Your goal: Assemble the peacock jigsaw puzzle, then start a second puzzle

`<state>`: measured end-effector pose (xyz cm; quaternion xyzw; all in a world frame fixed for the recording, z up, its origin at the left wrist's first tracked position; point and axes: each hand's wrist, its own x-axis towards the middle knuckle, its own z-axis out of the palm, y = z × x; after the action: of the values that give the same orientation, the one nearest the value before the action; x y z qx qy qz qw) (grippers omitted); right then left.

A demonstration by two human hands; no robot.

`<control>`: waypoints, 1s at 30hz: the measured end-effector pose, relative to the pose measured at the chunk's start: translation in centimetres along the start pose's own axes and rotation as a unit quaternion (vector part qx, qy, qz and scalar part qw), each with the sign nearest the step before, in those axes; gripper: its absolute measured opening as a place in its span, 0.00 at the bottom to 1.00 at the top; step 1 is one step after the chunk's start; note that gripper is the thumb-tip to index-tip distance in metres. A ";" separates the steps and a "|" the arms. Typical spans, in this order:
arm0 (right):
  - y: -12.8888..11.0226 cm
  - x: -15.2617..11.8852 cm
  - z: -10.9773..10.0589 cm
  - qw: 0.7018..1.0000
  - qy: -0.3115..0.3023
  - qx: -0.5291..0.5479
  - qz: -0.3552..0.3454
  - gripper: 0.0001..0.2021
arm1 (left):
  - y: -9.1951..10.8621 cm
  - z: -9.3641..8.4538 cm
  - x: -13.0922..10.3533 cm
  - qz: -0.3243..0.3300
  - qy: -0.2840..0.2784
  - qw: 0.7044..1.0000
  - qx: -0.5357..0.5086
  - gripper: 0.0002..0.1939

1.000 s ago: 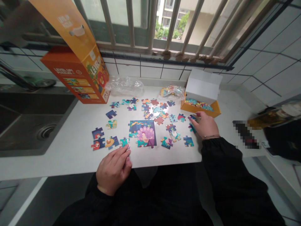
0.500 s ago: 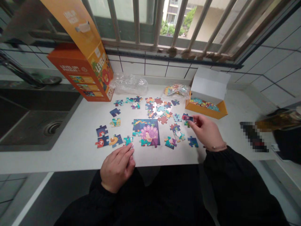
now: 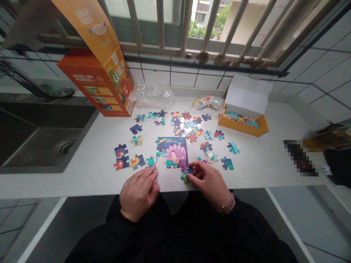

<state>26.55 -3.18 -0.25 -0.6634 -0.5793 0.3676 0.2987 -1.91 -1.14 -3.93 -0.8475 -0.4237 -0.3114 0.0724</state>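
Observation:
A joined puzzle section with a purple peacock (image 3: 175, 151) lies on the white counter. My right hand (image 3: 210, 182) pinches a blue and green puzzle piece (image 3: 186, 175) at the lower right corner of that section. My left hand (image 3: 139, 191) rests on the counter, fingers together, its fingertips at a teal piece (image 3: 151, 161); whether it grips anything is hidden. Left of it lie an orange-and-blue piece (image 3: 137, 161) and two pieces with red figures (image 3: 121, 163). Loose pieces lie behind and to the right, among them a blue one (image 3: 227, 163) and a teal one (image 3: 233, 147).
An orange puzzle box (image 3: 93, 86) stands at the back left, beside crumpled clear plastic (image 3: 152, 96). A bag of pieces (image 3: 208, 104) and an open yellow box (image 3: 244, 126) with pieces are at the back right. The sink (image 3: 52, 146) is at the left.
My right hand has moved left and toward me, from the right-hand loose pieces to the peacock section, with a piece in its fingers. My left hand has hardly moved.

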 end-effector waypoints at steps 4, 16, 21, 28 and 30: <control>0.4 0.0 0.1 0.999 0.004 -0.028 -0.044 0.14 | 0.0 0.0 0.1 0.003 0.005 1.000 0.001 0.17; 0.9 -1.5 1.2 0.954 0.134 -0.127 -0.236 0.05 | -0.1 -0.1 0.0 0.001 0.010 1.000 0.005 0.18; 1.7 -1.7 1.4 0.924 0.144 -0.174 -0.309 0.08 | 1.3 -0.8 0.7 0.003 -0.017 1.000 -0.012 0.20; 2.1 -1.8 1.6 0.912 0.148 -0.191 -0.331 0.09 | 4.3 0.0 3.8 0.088 -0.091 0.987 -0.101 0.24; 2.2 -1.8 1.8 0.908 0.149 -0.197 -0.339 0.07 | 4.4 0.6 4.4 0.084 -0.120 0.983 -0.108 0.24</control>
<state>26.20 -5.34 -2.79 -0.5191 -0.7789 0.0190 0.3514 3.71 -0.70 -1.22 -0.9143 -0.3201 -0.2442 -0.0446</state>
